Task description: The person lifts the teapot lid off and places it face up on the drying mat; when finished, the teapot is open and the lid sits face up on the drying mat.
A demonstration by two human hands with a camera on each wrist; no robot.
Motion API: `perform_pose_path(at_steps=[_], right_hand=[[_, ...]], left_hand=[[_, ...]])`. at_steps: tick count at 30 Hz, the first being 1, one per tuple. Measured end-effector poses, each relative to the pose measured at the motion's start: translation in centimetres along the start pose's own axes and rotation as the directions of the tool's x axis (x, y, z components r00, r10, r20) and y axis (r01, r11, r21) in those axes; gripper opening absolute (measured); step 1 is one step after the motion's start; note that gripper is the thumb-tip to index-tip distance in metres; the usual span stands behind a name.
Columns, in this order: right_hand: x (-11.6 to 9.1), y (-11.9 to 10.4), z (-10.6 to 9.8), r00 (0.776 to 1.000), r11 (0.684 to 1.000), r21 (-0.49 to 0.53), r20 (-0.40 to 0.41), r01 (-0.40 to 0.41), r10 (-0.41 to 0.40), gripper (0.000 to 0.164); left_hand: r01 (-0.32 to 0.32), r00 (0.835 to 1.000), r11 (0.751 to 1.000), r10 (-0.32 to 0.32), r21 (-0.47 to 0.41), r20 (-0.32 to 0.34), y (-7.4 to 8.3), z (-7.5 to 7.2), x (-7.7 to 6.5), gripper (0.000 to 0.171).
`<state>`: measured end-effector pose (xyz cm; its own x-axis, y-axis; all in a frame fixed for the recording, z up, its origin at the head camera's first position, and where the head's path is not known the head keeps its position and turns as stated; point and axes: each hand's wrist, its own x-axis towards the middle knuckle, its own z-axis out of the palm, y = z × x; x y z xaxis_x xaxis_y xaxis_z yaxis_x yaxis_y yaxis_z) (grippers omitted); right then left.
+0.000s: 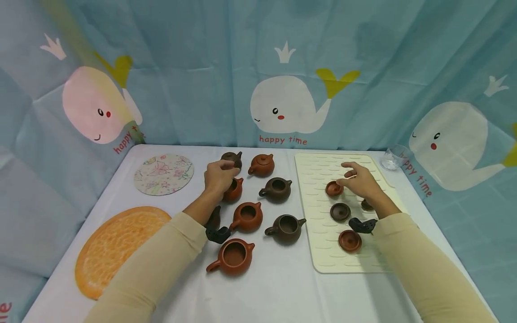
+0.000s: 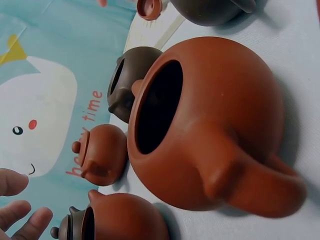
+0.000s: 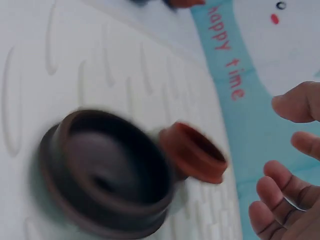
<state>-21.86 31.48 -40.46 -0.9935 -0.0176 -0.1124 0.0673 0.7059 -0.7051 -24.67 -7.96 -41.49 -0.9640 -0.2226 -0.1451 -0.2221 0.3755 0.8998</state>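
Observation:
My left hand [image 1: 218,178] hovers at the back left of the table, overlapping a dark lidded teapot [image 1: 232,158] in the head view. Its fingers look loose and apart in the left wrist view, with nothing between them. Below it stands a reddish-brown open teapot [image 1: 233,192], partly hidden by the hand. Over the cream mat [image 1: 319,255], my right hand [image 1: 361,181] hangs with fingers spread and holds nothing. Close by its thumb lies a red lid [image 1: 334,189], underside up. A dark lid [image 3: 117,172] lies nearer, also upturned.
A red lidded teapot [image 1: 261,165] stands at the back; several lidless red and dark teapots fill the middle. Another red lid [image 1: 349,241] lies on the mat. To the left are a floral round mat [image 1: 163,175] and an orange round mat [image 1: 121,242]; a clear cup [image 1: 392,158] stands back right.

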Motion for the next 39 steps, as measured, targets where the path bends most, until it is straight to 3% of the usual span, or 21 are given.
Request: perform_pose_path(at_steps=[6,20,30,39], right_hand=[[0.1,-1.9,-0.1,0.996,0.995,0.065,-0.048,0.082,-0.079,0.06],[1.5,-5.8,1.7,0.98,0.969,0.153,-0.076,0.194,-0.184,0.055],[3.5,-8.3,3.8,0.982,0.954,0.232,-0.029,0.19,-0.188,0.054],[5.5,-9.4,5.8,0.98,0.952,0.238,0.002,0.191,-0.197,0.05]], left_hand=[[-0.029,0.999,1.0,0.029,0.003,0.016,0.2,0.7,0.5,0.033],[-0.058,0.998,0.996,0.056,0.069,0.033,1.4,2.6,1.6,0.024],[-0.103,0.994,0.976,0.097,0.191,0.043,1.0,3.4,2.6,0.025],[-0.129,0.991,0.964,0.117,0.234,0.063,1.3,3.9,3.1,0.026]])
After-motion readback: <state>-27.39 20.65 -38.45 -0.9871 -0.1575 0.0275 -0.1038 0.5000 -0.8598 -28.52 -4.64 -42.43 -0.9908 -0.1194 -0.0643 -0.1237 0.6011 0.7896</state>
